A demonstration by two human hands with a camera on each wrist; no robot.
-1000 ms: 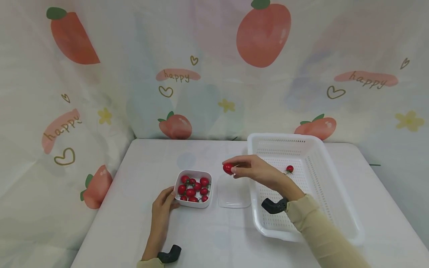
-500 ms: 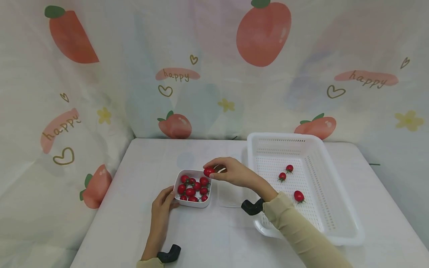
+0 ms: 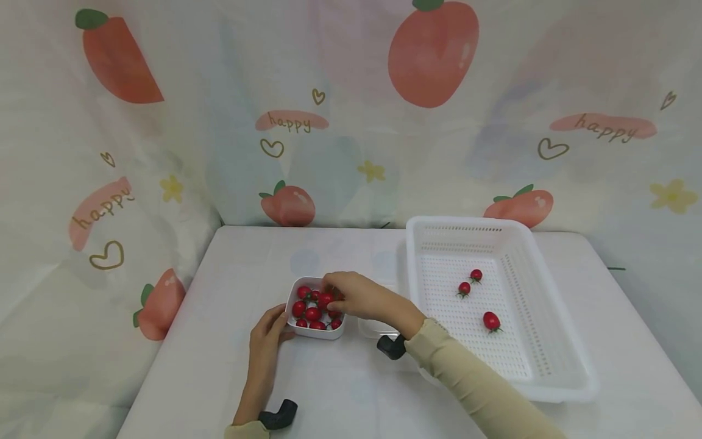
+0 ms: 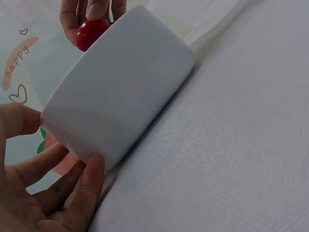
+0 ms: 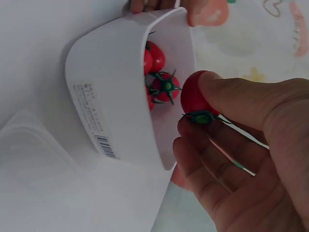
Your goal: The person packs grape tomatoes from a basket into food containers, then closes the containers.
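A small white box [image 3: 314, 334] with several cherry tomatoes [image 3: 312, 314] in it stands on the table. My left hand [image 3: 265, 338] holds it at its left side, fingers and thumb about a corner in the left wrist view. Over the box's right part, my right hand [image 3: 364, 297] pinches a red cherry tomato [image 5: 193, 93] between thumb and fingers. The right wrist view shows that tomato's green calyx turned toward the fingers, close to the box's rim. The hand hides part of the box's right side in the head view.
At the right stands a large white perforated basket [image 3: 559, 317] with 3 cherry tomatoes [image 3: 491, 321] on its floor. A clear plastic lid [image 3: 373, 328] lies between box and basket, partly under the right hand. A printed cloth [image 3: 351, 146] hangs behind the table.
My right hand has moved left and down with the cherry tomato, from beside the basket to over the white box. The left hand has stayed at the box.
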